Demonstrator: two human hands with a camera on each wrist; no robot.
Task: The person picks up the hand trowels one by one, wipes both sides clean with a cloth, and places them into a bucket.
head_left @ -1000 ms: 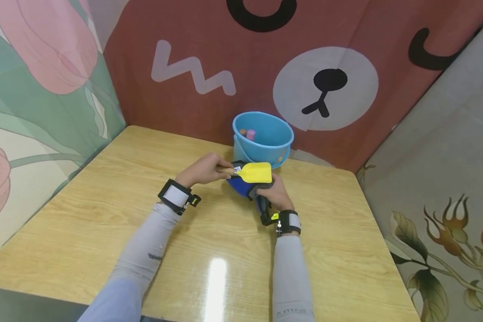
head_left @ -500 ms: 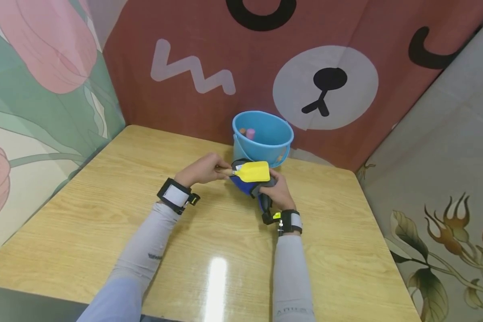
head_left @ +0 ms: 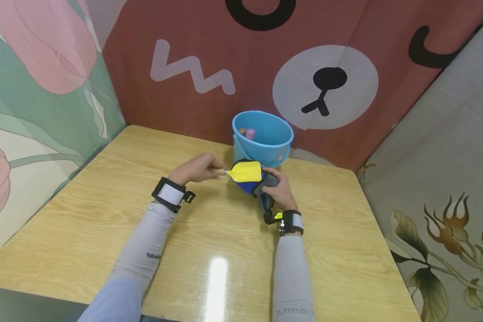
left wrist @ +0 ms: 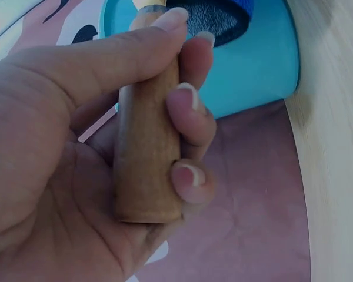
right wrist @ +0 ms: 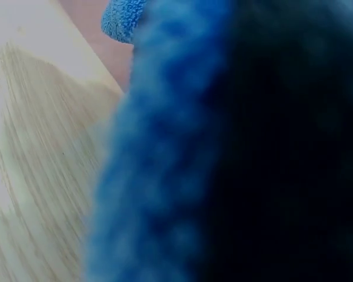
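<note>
My left hand (head_left: 197,167) grips the wooden handle of a small trowel (head_left: 245,171), whose yellow blade points right. In the left wrist view, thumb and fingers wrap the handle (left wrist: 147,147). My right hand (head_left: 279,190) pinches a soft blue-and-dark-grey cloth thing (head_left: 248,187); its kind is unclear. Part of that cloth lies behind the trowel blade in the head view. Up close in the right wrist view, the fuzzy blue fabric (right wrist: 159,147) and its dark side fill much of the frame and hide the fingers.
Just behind the hands, a light blue bucket (head_left: 261,153) stands at the table's back, against the bear-print curtain (head_left: 185,112). A pink piece (head_left: 250,133) and an orange one (head_left: 242,131) show inside. The wooden table (head_left: 177,250) reflects a bright light strip.
My left hand has drawn the trowel a little to the left, away from my right hand. The right hand has shifted slightly right, still holding the blue cloth thing.
</note>
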